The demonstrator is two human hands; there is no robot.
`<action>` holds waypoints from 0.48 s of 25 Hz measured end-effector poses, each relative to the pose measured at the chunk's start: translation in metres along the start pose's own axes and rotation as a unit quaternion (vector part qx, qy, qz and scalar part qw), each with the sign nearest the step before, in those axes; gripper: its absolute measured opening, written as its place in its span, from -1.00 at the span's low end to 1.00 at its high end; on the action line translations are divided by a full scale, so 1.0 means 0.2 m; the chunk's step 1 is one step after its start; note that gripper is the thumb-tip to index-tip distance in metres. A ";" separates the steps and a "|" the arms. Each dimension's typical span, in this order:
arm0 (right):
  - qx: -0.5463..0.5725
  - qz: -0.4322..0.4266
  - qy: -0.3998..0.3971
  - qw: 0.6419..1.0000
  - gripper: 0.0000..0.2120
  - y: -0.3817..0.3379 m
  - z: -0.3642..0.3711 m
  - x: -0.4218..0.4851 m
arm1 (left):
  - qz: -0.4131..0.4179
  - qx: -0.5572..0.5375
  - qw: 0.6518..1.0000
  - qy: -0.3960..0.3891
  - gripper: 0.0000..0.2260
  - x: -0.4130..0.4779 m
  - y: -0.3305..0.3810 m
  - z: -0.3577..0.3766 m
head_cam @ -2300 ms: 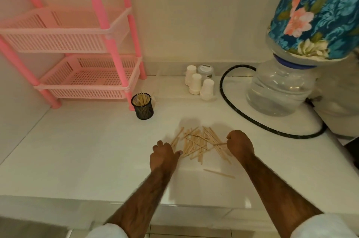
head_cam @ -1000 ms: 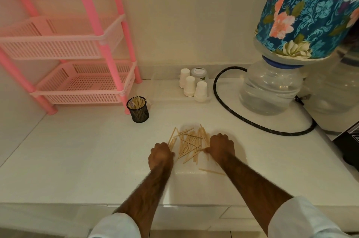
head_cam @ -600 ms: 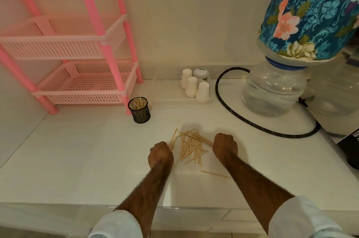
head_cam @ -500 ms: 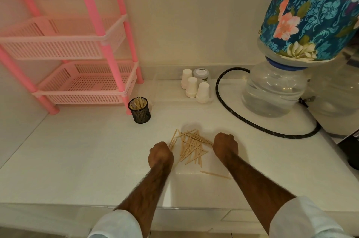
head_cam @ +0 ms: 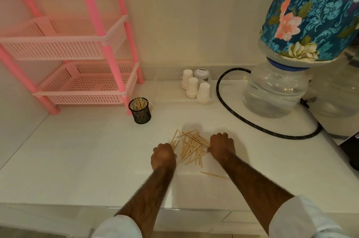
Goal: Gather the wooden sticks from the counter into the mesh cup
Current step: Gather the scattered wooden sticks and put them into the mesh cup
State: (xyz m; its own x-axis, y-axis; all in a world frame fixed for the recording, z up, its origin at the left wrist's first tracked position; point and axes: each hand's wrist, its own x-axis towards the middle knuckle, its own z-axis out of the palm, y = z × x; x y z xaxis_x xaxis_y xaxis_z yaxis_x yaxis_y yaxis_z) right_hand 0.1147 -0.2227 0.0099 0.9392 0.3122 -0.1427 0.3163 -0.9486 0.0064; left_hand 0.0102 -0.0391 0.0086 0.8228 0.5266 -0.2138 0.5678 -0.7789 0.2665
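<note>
Both hands have closed in on the sticks since a couple of seconds ago, the right one most of all, and the pile between them now lies tighter than it did; over the last half second almost nothing shifts.

Nearest the camera, two white sleeves end at bare forearms that reach out over the white counter. One lone stick lies flat by itself just left of the right forearm, short of the pile and apart from it.

Next come the hands, both seen from the back. The left hand sits at the pile's left edge with its fingers curled under; a few sticks fan out just past its knuckles. Whether the fingers hold any of them is hidden. The right hand sits at the pile's right edge, also balled up with its fingers tucked under, and its thumb side touches the outermost sticks. What, if anything, it grips cannot be told.

Between the two fists the wooden sticks lie criss-crossed on the counter.

Farther back and to the left the black mesh cup stands upright, well apart from the pile, with a bundle of sticks already in it. It stands just beside a leg of the pink rack. Toward the wall stand three upturned paper cups and a small jar. A black hose curves around a clear water bottle under a floral cover.
</note>
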 end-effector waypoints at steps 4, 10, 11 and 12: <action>0.016 0.007 0.008 1.000 -0.83 0.00 0.01 -0.01 | 0.017 0.042 0.999 0.015 -0.80 -0.01 0.01 0.02; 0.098 0.053 -0.008 0.994 -0.76 0.00 -0.02 0.01 | -0.001 0.017 1.000 0.017 -0.80 0.00 0.01 0.02; 0.115 0.058 -0.009 0.992 -0.73 0.00 -0.02 0.02 | -0.007 0.011 1.000 0.015 -0.80 0.00 0.01 0.01; 0.130 0.062 -0.010 0.990 -0.69 -0.01 -0.03 0.03 | -0.012 0.004 1.000 0.012 -0.79 0.00 0.01 0.01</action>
State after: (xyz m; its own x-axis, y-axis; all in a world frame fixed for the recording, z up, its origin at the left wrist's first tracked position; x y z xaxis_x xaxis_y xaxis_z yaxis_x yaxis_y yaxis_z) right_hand 0.1208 -0.2194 0.0153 0.9650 0.1933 -0.1774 0.1505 -0.9617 -0.2291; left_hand 0.0121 -0.0411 0.0078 0.8089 0.5540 -0.1969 0.5879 -0.7683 0.2533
